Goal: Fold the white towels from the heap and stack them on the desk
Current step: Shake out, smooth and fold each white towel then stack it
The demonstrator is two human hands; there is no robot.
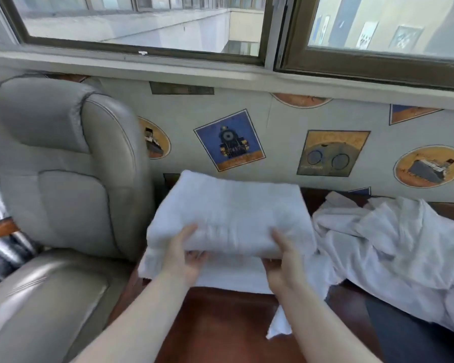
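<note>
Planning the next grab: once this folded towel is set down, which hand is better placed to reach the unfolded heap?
Right. The right hand grips the folded towel on the side beside the heap; the left hand is on the armchair side.

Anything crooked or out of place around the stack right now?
The folded towel held in both hands sits askew over the towel beneath, overhanging it to the left. A loose white corner from the heap trails onto the desk.

Single head-worn wide-angle view, looking forward and down, close over the desk (220, 323). The window (142, 22) spans the frame's top.
</note>
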